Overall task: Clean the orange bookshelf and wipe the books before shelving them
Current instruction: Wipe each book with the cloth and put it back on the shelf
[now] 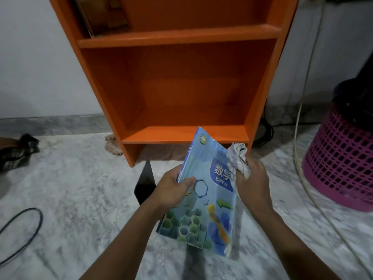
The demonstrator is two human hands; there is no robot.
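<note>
Mid-task, wiping stage. The blue book (203, 209) is held up off the floor (80, 188), right in front of the orange bookshelf (181, 35). It is tilted with the cover facing the person and is not yet shelved. The left hand (173, 190) grips its left edge, thumb curled over the cover, fingers behind. The right hand (253, 184) is closed round a bunched checked cloth (239, 158). The cloth touches the cover's upper right edge, so I judge the wipe on this 1 book is in progress. The bottom shelf (181, 135) is bare and evenly orange. The light is dim and I can't tell dust from here, but the shelf cleaning is likely done or mostly done. The upper shelf holds at least 1 brownish book (101, 15) leaning at the left side, partly cut off by the frame, so some shelving may be done already. Left to do: finish wiping this book, put it on a shelf, and do the same for any others. No other loose books are visible. A flat black thing (145, 182) stands on the floor just behind the left hand; can't tell what it is. A crumpled rag (113, 145) lies on the floor by the bookshelf's left foot. A pink basket (341, 158) sits at the right and a black cable loop (30, 225) at the far left, both well apart from the book.
</note>
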